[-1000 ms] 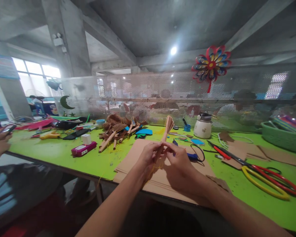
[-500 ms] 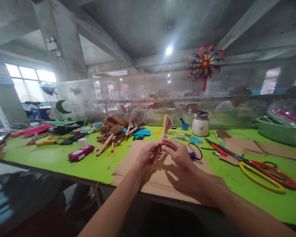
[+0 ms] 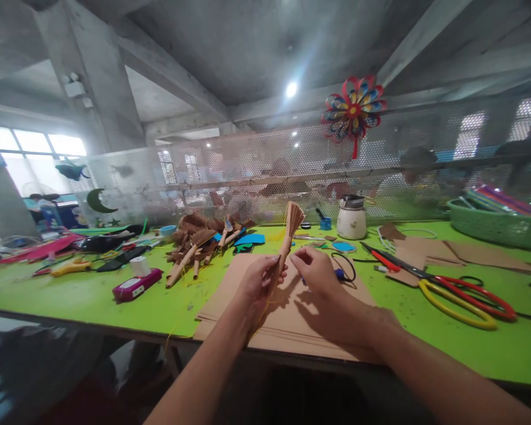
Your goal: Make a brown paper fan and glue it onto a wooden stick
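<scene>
My left hand (image 3: 260,278) is closed around the handle of a small brown paper broom (image 3: 290,227), which stands tilted with its fanned head up. My right hand (image 3: 315,270) is just to the right of it, fingers pinched near the handle on a thin yellow string that trails down below my left hand. Both hands hover over a stack of brown cardboard sheets (image 3: 230,307) on the green table (image 3: 92,295).
A pile of finished paper brooms (image 3: 199,236) lies left of the cardboard. Large red and yellow scissors (image 3: 460,292) lie at right. A white jar (image 3: 352,217), a green basket (image 3: 491,221), a magenta box (image 3: 136,284) and a mesh screen (image 3: 248,177) are around.
The view has shifted, so everything sits lower and further left in the picture. My hands stay together on the small broom; the right hand's fingers have drawn slightly away from the handle.
</scene>
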A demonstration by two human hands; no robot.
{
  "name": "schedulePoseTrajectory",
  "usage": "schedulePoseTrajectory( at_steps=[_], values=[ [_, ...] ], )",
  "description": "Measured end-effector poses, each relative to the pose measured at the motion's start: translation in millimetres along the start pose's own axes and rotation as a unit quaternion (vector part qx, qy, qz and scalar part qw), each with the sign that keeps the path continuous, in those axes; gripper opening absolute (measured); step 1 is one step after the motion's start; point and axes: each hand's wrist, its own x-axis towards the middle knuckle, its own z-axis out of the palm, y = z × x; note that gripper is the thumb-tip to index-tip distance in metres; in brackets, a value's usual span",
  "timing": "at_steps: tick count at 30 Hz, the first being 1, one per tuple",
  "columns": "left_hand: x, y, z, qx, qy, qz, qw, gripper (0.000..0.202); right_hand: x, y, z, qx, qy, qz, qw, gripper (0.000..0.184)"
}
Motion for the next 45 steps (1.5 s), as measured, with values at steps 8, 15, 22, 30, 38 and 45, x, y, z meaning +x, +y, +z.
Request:
schedulePoseTrajectory(
  at_steps=[8, 15, 22, 30, 38, 45],
  values=[
    [-10, 0, 5.6, 0.07, -0.025, 0.07, 0.995, 0.02, 1, -1, 5, 0.086, -0.073, 0.09, 0.99, 0.025],
    [-11, 1, 5.2, 0.106, -0.062, 0.09, 0.988, 0.022, 3, 7, 6, 0.147, -0.078, 0.111, 0.98, 0.028],
    [-14, 5, 10.5, 0.102, -0.063, 0.104, 0.987, 0.02, 1, 6, 7, 0.168, -0.073, 0.118, 0.976, 0.029],
    [-16, 4, 12.7, 0.095, -0.056, 0.105, 0.988, 0.02, -1, -2, 4, 0.145, -0.063, 0.073, 0.985, 0.021],
    [-10, -1, 7.8, 0.084, -0.062, 0.111, 0.988, 0.021, -1, -6, 6, 0.142, -0.065, 0.091, 0.984, 0.022],
    [-10, -2, 7.4, 0.087, -0.056, 0.112, 0.988, 0.024, -2, -1, 8, 0.166, -0.052, 0.108, 0.979, 0.019]
  ],
)
